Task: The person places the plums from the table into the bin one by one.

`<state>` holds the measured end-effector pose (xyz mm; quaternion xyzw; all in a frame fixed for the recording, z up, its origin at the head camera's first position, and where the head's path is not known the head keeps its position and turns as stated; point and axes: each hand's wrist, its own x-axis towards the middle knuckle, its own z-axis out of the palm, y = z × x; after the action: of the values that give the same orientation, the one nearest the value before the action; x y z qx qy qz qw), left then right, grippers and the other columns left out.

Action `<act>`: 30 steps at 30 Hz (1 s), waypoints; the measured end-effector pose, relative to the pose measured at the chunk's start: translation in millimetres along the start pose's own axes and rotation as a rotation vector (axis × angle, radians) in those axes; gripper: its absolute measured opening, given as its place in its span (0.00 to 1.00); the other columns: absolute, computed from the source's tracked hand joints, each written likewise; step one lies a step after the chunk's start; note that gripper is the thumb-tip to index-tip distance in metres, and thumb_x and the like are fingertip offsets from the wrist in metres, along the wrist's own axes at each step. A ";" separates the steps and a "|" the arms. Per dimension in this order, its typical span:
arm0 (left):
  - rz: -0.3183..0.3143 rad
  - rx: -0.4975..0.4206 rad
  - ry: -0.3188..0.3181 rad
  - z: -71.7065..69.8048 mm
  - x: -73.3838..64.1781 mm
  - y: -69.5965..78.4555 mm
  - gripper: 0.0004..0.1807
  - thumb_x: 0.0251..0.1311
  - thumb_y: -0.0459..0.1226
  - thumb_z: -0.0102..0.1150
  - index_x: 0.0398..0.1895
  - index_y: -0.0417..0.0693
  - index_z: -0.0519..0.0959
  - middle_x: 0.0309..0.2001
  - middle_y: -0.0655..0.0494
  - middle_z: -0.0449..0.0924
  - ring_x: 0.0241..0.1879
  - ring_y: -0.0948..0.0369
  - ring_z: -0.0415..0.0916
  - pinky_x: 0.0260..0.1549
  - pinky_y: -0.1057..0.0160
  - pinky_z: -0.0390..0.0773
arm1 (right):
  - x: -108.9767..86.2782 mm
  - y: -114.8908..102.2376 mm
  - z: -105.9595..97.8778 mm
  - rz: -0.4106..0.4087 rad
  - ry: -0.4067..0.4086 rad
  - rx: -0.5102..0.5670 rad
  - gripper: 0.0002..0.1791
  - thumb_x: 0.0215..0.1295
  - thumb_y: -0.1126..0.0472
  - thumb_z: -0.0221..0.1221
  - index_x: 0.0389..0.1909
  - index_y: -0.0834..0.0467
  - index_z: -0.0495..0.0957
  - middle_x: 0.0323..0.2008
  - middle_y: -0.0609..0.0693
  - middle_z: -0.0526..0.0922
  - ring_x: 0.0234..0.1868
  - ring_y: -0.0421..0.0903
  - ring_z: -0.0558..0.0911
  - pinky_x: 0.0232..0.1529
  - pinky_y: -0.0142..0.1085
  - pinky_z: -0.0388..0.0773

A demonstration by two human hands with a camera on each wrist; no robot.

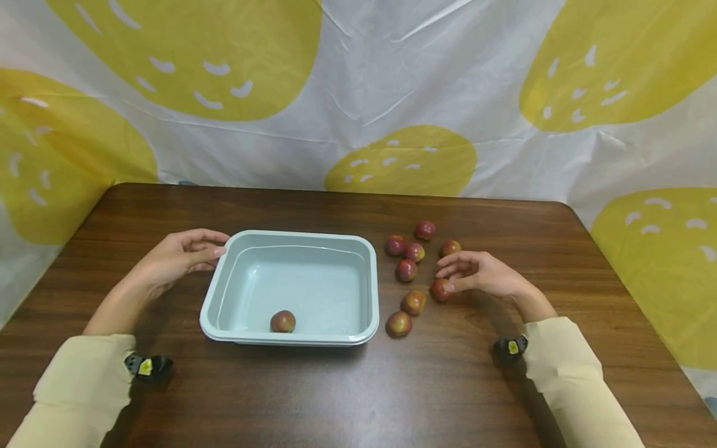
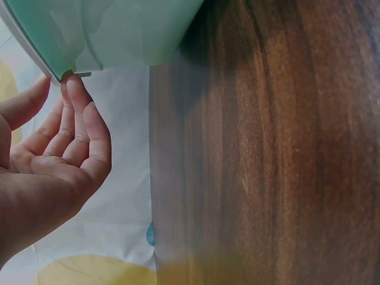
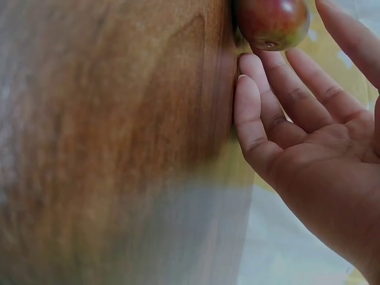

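Observation:
A pale blue-green plastic basin [image 1: 305, 283] stands on the table, with one red-yellow plum [image 1: 282, 322] near its front wall. At the basin's back left corner, my left hand [image 1: 182, 255] pinches the rim, thumb above and fingertips beneath; the left wrist view shows these fingertips at the basin's edge [image 2: 44, 65]. My right hand [image 1: 484, 274] is around a red plum [image 1: 440, 290] on the table. In the right wrist view, its fingers lie by that plum [image 3: 274, 24], and the thumb stands a little apart from it.
Several more plums lie loose between the basin and my right hand, among them a dark red plum [image 1: 425, 230] at the back and a yellowish plum [image 1: 399, 325] near the basin's front right corner. A patterned cloth [image 1: 403, 112] hangs behind the brown wooden table [image 1: 358, 392].

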<state>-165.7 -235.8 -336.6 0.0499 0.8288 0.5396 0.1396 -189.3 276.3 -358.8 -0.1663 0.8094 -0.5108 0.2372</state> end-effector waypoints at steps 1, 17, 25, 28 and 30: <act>-0.001 0.001 0.001 -0.1 -0.1 0.1 0.28 0.59 0.42 0.58 0.56 0.33 0.66 0.42 0.51 0.79 0.36 0.65 0.77 0.39 0.65 0.77 | 0.1 0.1 0.1 0.007 -0.003 -0.008 0.29 0.52 0.69 0.64 0.54 0.74 0.66 0.45 0.66 0.77 0.40 0.43 0.78 0.41 0.33 0.75; 0.012 -0.020 -0.010 -0.2 0.3 -2.7 0.28 0.59 0.40 0.58 0.57 0.30 0.65 0.42 0.52 0.79 0.36 0.66 0.77 0.39 0.63 0.77 | 0.0 0.3 2.9 0.045 0.022 -0.073 0.27 0.50 0.67 0.65 0.51 0.72 0.70 0.41 0.60 0.79 0.40 0.44 0.77 0.42 0.32 0.75; 0.005 -0.016 -0.010 -0.1 0.2 -1.5 0.28 0.59 0.40 0.58 0.58 0.31 0.65 0.43 0.49 0.79 0.36 0.66 0.77 0.39 0.63 0.77 | 0.3 -0.3 1.2 0.025 0.011 -0.057 0.27 0.51 0.69 0.65 0.52 0.74 0.69 0.40 0.61 0.79 0.40 0.43 0.78 0.41 0.32 0.75; 0.008 -0.020 -0.010 -0.1 0.4 -1.5 0.28 0.59 0.40 0.58 0.58 0.30 0.65 0.43 0.50 0.79 0.36 0.66 0.77 0.39 0.64 0.77 | 0.4 -1.1 0.8 0.024 0.012 -0.053 0.27 0.51 0.69 0.65 0.51 0.74 0.69 0.40 0.61 0.79 0.39 0.42 0.78 0.40 0.32 0.75; 0.011 -0.024 -0.011 -0.2 0.5 -1.6 0.28 0.59 0.40 0.58 0.57 0.30 0.65 0.43 0.50 0.79 0.36 0.66 0.77 0.39 0.64 0.77 | 0.3 -1.7 0.5 0.029 0.014 -0.052 0.27 0.51 0.69 0.65 0.51 0.74 0.69 0.40 0.61 0.79 0.39 0.42 0.78 0.40 0.32 0.75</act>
<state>-166.2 -236.5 -338.1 0.0554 0.8211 0.5501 0.1418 -189.3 275.1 -357.5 -0.1570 0.8263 -0.4873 0.2346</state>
